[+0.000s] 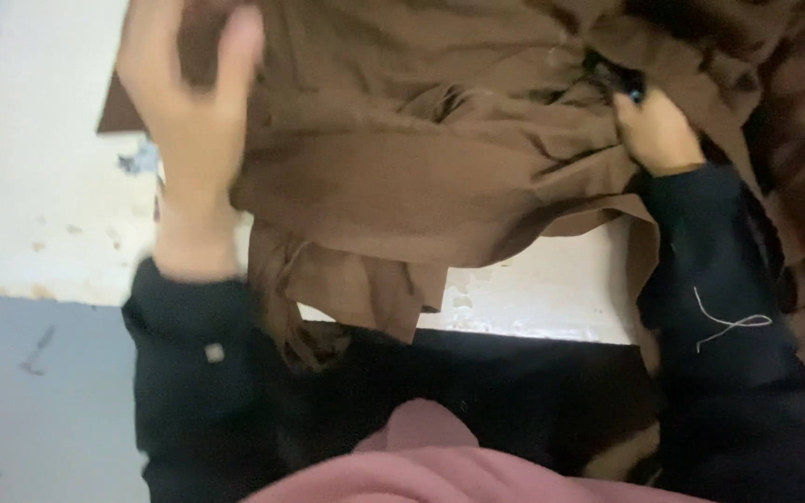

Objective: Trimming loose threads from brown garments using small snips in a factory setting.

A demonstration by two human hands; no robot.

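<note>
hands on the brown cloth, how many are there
2: the left hand lies on the brown cloth at its left edge; the right hand clutches folds at upper right. None seems hidden.

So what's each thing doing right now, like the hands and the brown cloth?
Brown cloth: crumpled, heaped on the table, hanging over its edge.
Left hand: open, blurred, against the cloth.
Right hand: closed, gripping a fold.
White table: worn, chipped paint.
Loose thread: stuck on the right sleeve.

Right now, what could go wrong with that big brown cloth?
The brown cloth hangs over the white table edge, so it might slide off. The right hand grips a dark small thing I cannot identify, which could snag. The left hand is blurred, so it may lose its hold.
</note>
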